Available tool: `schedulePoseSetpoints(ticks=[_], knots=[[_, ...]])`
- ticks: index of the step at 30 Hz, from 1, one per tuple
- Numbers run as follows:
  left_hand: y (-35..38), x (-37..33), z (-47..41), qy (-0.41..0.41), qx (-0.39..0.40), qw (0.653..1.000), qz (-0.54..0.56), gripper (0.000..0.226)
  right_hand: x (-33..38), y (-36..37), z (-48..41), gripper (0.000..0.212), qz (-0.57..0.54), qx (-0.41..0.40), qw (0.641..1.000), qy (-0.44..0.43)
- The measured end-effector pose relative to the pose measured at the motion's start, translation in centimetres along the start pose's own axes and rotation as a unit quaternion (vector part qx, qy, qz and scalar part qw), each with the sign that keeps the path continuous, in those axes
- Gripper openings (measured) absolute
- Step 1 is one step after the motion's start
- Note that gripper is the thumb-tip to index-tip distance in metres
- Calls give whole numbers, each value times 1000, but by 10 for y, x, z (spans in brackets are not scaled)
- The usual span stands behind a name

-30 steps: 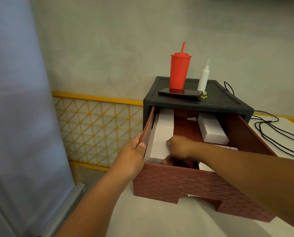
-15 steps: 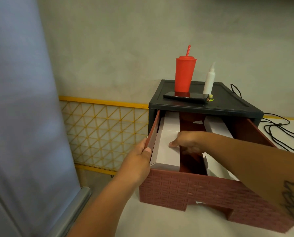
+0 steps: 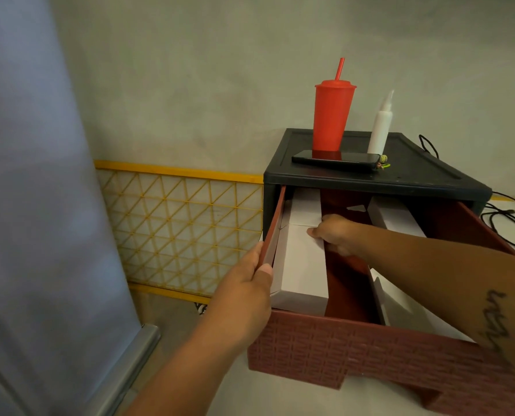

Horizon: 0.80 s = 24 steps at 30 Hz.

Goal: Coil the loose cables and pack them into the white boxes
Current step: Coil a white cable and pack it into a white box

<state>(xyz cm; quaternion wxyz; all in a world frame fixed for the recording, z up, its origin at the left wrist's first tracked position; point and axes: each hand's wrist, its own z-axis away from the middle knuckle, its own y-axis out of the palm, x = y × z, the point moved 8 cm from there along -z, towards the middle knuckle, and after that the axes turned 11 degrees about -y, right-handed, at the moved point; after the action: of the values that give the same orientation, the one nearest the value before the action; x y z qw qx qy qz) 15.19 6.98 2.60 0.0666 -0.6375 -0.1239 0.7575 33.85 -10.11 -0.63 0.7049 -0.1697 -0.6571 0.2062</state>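
A reddish-brown drawer (image 3: 370, 352) is pulled out of a black cabinet (image 3: 412, 178). Several white boxes lie inside it: a long one at the front left (image 3: 302, 274), another behind it (image 3: 305, 205), one at the back right (image 3: 397, 219) and one at the front right (image 3: 400, 307). My left hand (image 3: 247, 289) grips the drawer's left wall. My right hand (image 3: 335, 232) reaches into the drawer and holds the far right edge of the front-left box. Loose black cables (image 3: 511, 217) lie on the white table to the right of the cabinet.
On the cabinet top stand a red cup with a straw (image 3: 332, 115), a white squeeze bottle (image 3: 380, 127) and a black phone (image 3: 335, 160). A yellow lattice panel (image 3: 184, 229) runs along the wall at left. A grey-blue screen (image 3: 37, 205) fills the left side.
My right hand has slid from the front of the left box toward its far end. My left hand has stayed on the drawer wall. The view has shifted a little.
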Motion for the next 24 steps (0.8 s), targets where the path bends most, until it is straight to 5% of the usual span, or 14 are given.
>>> schedulePoseSetpoints(ticks=[4, 11, 16, 24], knots=[[-1, -2, 2, -1, -8, 1000, -2, 45, 17, 3, 16, 46, 86, 37, 995, -17], [-3, -4, 3, -7, -14, 1000, 5, 44, 21, 34, 95, 105, 141, 301, 943, 8], [-1, -9, 8, 2, -16, 1000, 4, 41, 24, 29, 102, 105, 349, 229, 905, -82], [-3, -14, 12, 8, -32, 999, 8, 38, 28, 21, 111, 109, 322, 259, 906, -88]])
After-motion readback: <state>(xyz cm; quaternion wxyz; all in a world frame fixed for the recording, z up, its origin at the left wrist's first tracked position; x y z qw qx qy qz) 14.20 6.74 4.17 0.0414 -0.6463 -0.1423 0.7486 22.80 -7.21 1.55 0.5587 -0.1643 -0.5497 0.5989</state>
